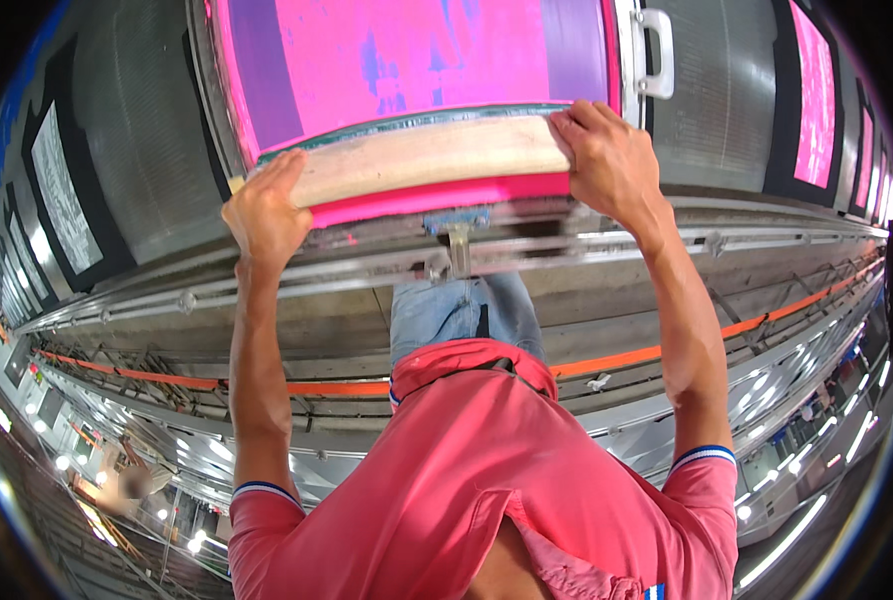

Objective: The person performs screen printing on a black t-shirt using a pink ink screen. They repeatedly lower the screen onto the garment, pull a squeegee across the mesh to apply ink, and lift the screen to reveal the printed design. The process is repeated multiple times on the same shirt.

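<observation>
A wide squeegee (431,155) with a pale wooden grip and a dark green blade spans the near end of a printing screen (578,60). My left hand (269,208) is closed around its left end, and my right hand (611,162) is closed around its right end, fingers curled over the top. Beyond the blade, the mesh is covered in bright pink ink (331,60) with purplish-blue patches and a purple band on each side. A strip of pink ink (446,195) also shows on the near side of the grip.
A white handle (656,55) stands on the screen's right edge. Dark printed panels lie along the long table, one with a grey picture (64,185) at left and one with a pink picture (814,95) at right. Metal rails (366,278) and an orange strip (606,358) run along the near side.
</observation>
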A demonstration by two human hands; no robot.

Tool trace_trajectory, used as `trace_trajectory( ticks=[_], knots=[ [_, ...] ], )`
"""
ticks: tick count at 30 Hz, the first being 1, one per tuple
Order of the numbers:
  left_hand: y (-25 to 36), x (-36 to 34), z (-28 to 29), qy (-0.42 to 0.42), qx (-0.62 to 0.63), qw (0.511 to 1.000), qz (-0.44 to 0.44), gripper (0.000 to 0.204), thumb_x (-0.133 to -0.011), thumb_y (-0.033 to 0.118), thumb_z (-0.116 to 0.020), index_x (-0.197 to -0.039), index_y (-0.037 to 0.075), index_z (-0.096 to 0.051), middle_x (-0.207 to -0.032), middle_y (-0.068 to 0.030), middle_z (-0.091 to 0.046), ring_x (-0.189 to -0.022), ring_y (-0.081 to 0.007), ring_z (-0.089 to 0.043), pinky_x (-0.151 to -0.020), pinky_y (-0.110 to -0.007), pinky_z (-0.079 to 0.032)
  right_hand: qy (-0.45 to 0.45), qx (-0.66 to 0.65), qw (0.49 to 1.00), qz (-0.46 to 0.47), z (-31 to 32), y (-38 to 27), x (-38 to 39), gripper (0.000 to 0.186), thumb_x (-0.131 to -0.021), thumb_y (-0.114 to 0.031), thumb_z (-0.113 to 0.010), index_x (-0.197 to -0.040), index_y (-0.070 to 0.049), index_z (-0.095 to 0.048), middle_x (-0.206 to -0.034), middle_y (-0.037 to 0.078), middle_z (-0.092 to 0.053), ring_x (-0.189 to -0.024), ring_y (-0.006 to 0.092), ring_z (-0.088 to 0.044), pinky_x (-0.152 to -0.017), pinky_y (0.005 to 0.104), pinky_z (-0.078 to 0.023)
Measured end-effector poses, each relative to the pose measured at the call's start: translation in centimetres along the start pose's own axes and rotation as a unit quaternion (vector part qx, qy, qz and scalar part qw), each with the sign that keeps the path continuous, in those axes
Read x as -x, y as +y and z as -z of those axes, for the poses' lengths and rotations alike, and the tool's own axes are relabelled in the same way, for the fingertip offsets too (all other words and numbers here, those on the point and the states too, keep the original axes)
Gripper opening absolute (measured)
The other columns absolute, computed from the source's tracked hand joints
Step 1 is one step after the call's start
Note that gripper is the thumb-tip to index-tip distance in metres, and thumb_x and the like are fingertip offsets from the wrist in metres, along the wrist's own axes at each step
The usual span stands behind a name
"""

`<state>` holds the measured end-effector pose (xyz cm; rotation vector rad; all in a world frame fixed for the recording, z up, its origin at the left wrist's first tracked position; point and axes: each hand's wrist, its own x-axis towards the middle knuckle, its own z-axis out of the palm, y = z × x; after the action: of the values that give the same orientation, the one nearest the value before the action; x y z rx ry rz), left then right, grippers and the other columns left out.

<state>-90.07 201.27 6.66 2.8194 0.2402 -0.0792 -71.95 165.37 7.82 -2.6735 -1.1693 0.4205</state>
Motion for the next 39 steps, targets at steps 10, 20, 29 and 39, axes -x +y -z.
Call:
trace_trajectory(
  ticks=[10, 20, 29, 39],
  knots=[
    [1.1, 3.8, 0.6, -0.047, -0.039, 0.998, 0.029, 0.041, -0.064, 0.001, -0.064, -0.102, 0.01, -0.078, -0.1, -0.009, -0.075, -0.09, -0.0332, -0.071, -0.077, -0.043, -0.057, -0.123, -0.005, 0.992, -0.002, 1.0, -2.2, 3.5, 0.038, -0.081, -0.018, -0.068, -0.118, -0.01, -0.07, -0.107, 0.014, -0.069, -0.109, 0.0328, -0.064, -0.094, 0.0474, -0.051],
    [5.7, 3.2, 1.7, -0.152, -0.094, 0.982, 0.058, 0.055, -0.066, 0.023, -0.085, -0.118, 0.01, -0.072, -0.129, -0.0051, -0.068, -0.139, -0.0296, -0.046, -0.114, -0.074, -0.018, 0.174, -0.131, 0.94, -0.263, 2.8, 10.7, -4.4, 0.066, -0.092, -0.043, -0.068, -0.14, 0.0, -0.054, -0.133, 0.028, -0.059, -0.128, 0.0422, -0.053, -0.108, 0.0457, -0.042],
    [10.9, 2.4, -1.3, -0.111, 0.056, 0.991, 0.055, 0.038, -0.07, 0.002, -0.065, -0.108, 0.001, -0.073, -0.121, -0.0119, -0.071, -0.134, -0.0343, -0.051, -0.114, -0.074, -0.017, 0.171, -0.483, 0.777, -0.366, -0.3, 13.5, -7.5, 0.029, -0.098, -0.018, -0.058, -0.122, -0.004, -0.067, -0.064, -0.003, -0.051, -0.052, 0.0046, -0.042, -0.044, 0.0239, -0.031],
    [10.2, 1.0, 0.0, -0.092, 0.047, 0.993, 0.053, 0.04, -0.066, 0.003, -0.066, -0.105, 0.006, -0.076, -0.115, -0.0098, -0.074, -0.129, -0.0335, -0.056, -0.116, -0.072, -0.015, 0.195, -0.419, 0.806, -0.369, 1.3, 13.5, -7.6, 0.028, -0.095, -0.023, -0.06, -0.11, -0.002, -0.072, -0.071, 0.002, -0.059, -0.067, 0.0109, -0.051, -0.064, 0.031, -0.043]
  ],
)
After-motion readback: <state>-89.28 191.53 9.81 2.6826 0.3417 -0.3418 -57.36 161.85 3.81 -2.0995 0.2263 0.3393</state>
